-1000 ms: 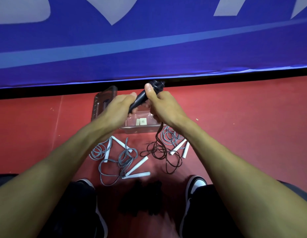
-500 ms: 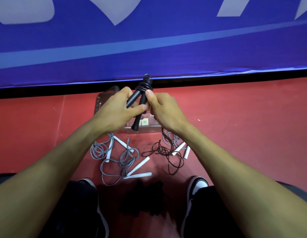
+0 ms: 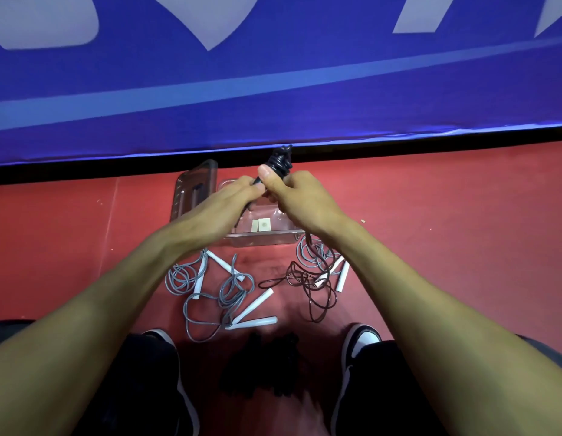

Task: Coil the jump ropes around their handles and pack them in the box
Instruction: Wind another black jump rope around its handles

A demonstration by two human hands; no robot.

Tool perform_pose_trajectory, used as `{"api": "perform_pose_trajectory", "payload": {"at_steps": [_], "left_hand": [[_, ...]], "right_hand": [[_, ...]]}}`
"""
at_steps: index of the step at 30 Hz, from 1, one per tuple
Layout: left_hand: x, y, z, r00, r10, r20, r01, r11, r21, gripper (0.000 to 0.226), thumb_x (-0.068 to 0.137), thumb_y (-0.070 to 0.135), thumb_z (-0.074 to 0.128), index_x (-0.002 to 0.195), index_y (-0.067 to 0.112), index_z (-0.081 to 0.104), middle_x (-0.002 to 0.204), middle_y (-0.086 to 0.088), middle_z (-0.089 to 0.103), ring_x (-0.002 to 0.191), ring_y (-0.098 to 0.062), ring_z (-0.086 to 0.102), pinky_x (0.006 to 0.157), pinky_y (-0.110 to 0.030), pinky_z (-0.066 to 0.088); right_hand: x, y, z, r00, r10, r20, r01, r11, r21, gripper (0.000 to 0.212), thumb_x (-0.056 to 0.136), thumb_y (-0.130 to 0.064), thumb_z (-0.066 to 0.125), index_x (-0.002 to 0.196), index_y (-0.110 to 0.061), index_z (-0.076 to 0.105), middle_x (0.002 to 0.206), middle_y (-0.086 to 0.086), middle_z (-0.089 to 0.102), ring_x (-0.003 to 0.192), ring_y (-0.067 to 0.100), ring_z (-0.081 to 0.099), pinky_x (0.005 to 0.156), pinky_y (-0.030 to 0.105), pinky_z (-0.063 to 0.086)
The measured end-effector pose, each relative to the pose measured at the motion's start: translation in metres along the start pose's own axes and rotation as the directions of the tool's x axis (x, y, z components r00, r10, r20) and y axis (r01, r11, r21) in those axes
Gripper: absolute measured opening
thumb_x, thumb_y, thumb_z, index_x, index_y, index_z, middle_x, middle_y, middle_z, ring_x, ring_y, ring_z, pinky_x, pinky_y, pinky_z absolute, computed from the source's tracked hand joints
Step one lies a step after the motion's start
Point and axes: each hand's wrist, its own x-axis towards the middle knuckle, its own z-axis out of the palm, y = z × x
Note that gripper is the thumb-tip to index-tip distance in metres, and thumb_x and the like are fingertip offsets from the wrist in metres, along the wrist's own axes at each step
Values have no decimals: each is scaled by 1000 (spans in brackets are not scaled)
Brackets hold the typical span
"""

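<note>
While winding the dark rope [image 3: 308, 284] onto the black handles [image 3: 278, 163], keep each turn snug against the last and the slack fed evenly from the floor. Left hand [image 3: 223, 204] clenched round the lower ends of the handles, right hand [image 3: 300, 196] pinching the cord near the wrapped top, both just above the clear box [image 3: 264, 237]. Likely best to hold the handles parallel and steady, letting only the right wrist circle. Below: red floor [image 3: 446, 215], grey ropes with white handles [image 3: 216, 287] lying loose, a clear lid [image 3: 194, 190] beside the box, a blue banner [image 3: 273, 89] behind.
</note>
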Motion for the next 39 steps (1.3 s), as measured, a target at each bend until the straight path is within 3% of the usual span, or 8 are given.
{"api": "perform_pose_trajectory", "payload": {"at_steps": [4,9,18,23,26,32,36,39], "left_hand": [[1,-6,-3,998,60,3,-60,997,-46,35,89,56,45,79,25,58,73,9,53,70,-13,45,71,-38,37],[3,-7,-4,997,83,-6,-82,980,-179,2,99,18,61,101,19,61,87,1,61,76,-7,54,73,-30,44],[-3,2,-2,976,120,-183,-95,986,141,38,70,35,83,81,11,56,57,11,59,51,-6,48,54,-25,40],[-3,-1,-2,997,76,6,-76,996,-36,25,92,8,70,104,-2,50,72,-4,68,63,-19,67,62,-39,54],[-4,-2,7,989,84,-120,-53,970,239,22,100,21,59,98,15,38,80,-2,56,65,-17,58,59,-37,46],[-5,-2,15,977,175,-123,-100,880,463,19,102,38,49,98,22,39,99,2,45,97,-21,41,76,-30,27],[-2,5,5,992,113,-52,-98,966,240,24,103,40,48,97,17,55,93,-4,58,89,-27,52,76,-45,41],[-3,5,-5,989,137,-63,-122,972,201,23,98,38,61,94,16,57,68,8,59,58,-6,50,60,-36,42]], "right_hand": [[-1,1,-1,1000,6,-5,-6,1000,-23,75,100,-61,39,78,8,59,67,10,62,61,24,55,61,36,42],[-2,4,1,1000,-22,-3,21,990,-143,87,96,-72,29,85,7,65,80,19,71,78,31,65,79,42,54],[-6,-4,5,984,-172,42,172,985,-3,46,105,-47,41,65,-36,61,54,-16,54,54,1,48,56,18,35],[-6,-2,1,989,-141,39,144,986,-88,58,104,-53,38,67,-17,65,55,-3,60,54,11,52,55,29,40],[-6,-2,1,999,-50,14,51,989,-141,76,101,-62,34,78,4,65,62,10,61,58,22,54,61,34,44],[-6,0,8,1000,-1,26,-1,996,85,55,99,-63,41,63,-22,44,48,-10,42,46,9,37,54,29,31],[6,5,3,990,95,106,-120,958,260,53,100,-61,41,62,-23,43,45,-14,37,44,11,30,52,29,26],[5,5,2,985,41,168,-91,947,307,53,102,-58,37,61,-25,40,49,-12,32,46,12,25,49,28,23]]}}
